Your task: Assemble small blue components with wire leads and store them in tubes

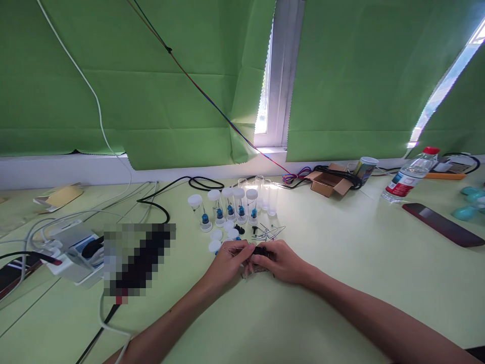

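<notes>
On the pale green table (341, 283), five small clear capped vials with blue inserts (227, 207) stood finished toward the far edge — empty clear tubes (267, 194) and loose white caps (223, 235) remained. Left hand (227, 263) and right hand (282, 260) met mid-table, pinching a small black part (261, 251).

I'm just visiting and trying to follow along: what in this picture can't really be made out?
Head view, the only one:
- The small dark part between left hand and right hand: fingers cover most of it.
- The blue pieces inside the capped vials: too small to identify.
- The pixelated block left of the hands: blurred out.
- The teal objects: cut by the right edge.
</notes>
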Motion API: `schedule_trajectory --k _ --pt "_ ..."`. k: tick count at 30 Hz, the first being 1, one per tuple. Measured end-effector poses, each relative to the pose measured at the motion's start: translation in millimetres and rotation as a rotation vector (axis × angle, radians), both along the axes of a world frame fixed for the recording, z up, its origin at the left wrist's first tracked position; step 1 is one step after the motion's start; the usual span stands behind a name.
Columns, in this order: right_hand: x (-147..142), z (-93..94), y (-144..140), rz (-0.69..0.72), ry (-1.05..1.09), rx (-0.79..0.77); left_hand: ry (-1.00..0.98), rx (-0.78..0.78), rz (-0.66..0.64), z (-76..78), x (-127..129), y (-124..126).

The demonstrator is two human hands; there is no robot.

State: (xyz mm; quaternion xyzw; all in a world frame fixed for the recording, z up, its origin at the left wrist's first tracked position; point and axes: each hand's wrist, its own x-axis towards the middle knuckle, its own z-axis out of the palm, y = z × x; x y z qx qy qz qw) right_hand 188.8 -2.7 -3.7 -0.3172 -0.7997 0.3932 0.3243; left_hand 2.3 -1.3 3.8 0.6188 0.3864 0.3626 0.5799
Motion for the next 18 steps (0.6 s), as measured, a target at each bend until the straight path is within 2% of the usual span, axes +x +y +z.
schedule_trajectory --k 18 --pt "0.3 -0.7 -0.2 0.009 0.001 0.004 -0.017 0.005 -0.004 -2.6 0.2 0.6"
